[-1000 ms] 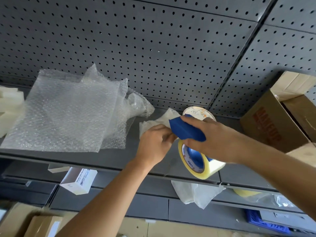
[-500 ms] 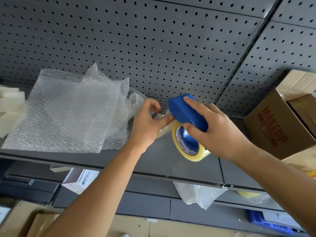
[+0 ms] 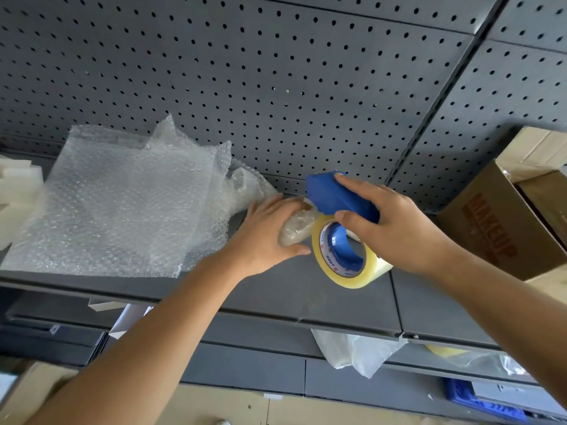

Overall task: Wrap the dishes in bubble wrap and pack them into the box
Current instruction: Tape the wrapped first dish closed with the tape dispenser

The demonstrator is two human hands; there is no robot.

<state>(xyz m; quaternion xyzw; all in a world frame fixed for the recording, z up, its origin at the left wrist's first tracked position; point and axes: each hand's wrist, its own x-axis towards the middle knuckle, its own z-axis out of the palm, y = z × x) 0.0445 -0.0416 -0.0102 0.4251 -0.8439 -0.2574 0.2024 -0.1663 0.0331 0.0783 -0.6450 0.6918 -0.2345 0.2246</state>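
A small bubble-wrapped bundle (image 3: 297, 229) is pressed down on the grey shelf (image 3: 276, 289), and what it encloses cannot be made out through the wrap. It is held under the left hand (image 3: 267, 237), whose fingers are spread wide over it with the thumb stretched toward the tape; the bundle shows only past the fingertips.

Touching the bundle on its far side from the left palm, a blue tape dispenser (image 3: 339, 199) is gripped by the right hand (image 3: 395, 225), fingers curled firmly over the blue handle and the thumb tucked under it. A roll of yellowish clear tape (image 3: 343, 256) is carried on the dispenser, hanging just below that grip and resting near the shelf surface.

Beyond the left hand, away from the dispenser, loose sheets of bubble wrap (image 3: 122, 204) are spread on the same shelf, one edge crumpled just beside the left fingers. Further out on that side, white foam pieces (image 3: 17, 191) are seen at the frame edge.

Well apart from the right hand, on its outer side, an open cardboard box (image 3: 503, 222) printed with red lettering is standing on the shelf. Behind everything, a grey pegboard (image 3: 276, 72) is seen.
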